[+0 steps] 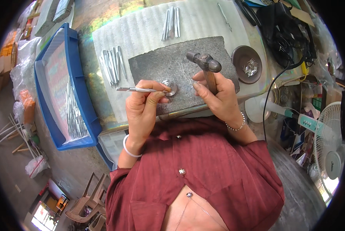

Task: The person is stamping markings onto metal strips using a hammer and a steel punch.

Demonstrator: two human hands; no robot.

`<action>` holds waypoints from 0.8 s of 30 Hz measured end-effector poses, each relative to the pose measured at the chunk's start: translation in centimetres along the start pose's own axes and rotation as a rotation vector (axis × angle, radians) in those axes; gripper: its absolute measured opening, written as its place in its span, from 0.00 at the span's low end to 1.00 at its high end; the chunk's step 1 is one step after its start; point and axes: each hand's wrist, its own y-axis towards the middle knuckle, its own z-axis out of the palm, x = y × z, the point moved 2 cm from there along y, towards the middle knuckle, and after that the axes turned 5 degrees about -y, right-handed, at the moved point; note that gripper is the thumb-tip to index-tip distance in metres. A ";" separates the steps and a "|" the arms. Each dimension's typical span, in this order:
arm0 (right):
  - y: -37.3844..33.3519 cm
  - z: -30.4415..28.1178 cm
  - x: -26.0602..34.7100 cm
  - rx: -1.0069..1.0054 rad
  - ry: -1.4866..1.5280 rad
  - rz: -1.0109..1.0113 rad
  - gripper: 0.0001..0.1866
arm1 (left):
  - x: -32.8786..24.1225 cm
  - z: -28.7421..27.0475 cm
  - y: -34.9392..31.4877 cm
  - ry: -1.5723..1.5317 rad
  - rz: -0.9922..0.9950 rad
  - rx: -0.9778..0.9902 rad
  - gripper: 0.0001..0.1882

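Note:
My left hand [143, 104] is closed, pinching a slim silver metal piece [136, 89] between thumb and fingers. The piece points left, and its other end is at my fingertips beside a small round shiny metal block [171, 87]. That block stands on a dark grey slab [180, 57]. In my right hand [222, 96] is a ball-peen hammer [205, 63], its wooden handle gripped in the palm and its dark head raised above the slab. My right thumb and forefinger are extended toward the left; whether anything tiny is between them, I cannot tell.
Bundles of similar metal pieces [112, 66] lie left and at the back [171, 24] on white foam sheeting [137, 32]. A brown bowl [236, 57] holds small shiny parts. A blue tray [88, 109] with more pieces is at left. A black bag [282, 32], cable and fan [328, 134] are at right.

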 end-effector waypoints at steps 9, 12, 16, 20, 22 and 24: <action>-0.1 -0.1 0.0 0.015 0.014 0.022 0.11 | -0.2 0.4 -0.1 0.131 0.027 -0.006 0.03; -0.1 -0.1 0.0 0.010 0.004 0.015 0.11 | -0.2 0.5 -0.1 0.131 0.070 -0.011 0.03; -0.1 -0.1 0.2 0.005 -0.016 -0.002 0.10 | -0.1 0.5 -0.1 0.182 0.099 0.000 0.03; -0.1 0.0 0.1 0.016 -0.010 0.002 0.11 | -0.2 0.4 -0.1 0.196 0.093 -0.010 0.03; -0.1 -0.1 0.1 0.008 -0.037 -0.008 0.11 | 0.0 0.4 -0.1 0.188 0.094 -0.011 0.03; -0.1 0.0 0.1 -0.004 -0.038 -0.023 0.11 | 0.0 0.5 0.0 0.181 0.096 -0.013 0.03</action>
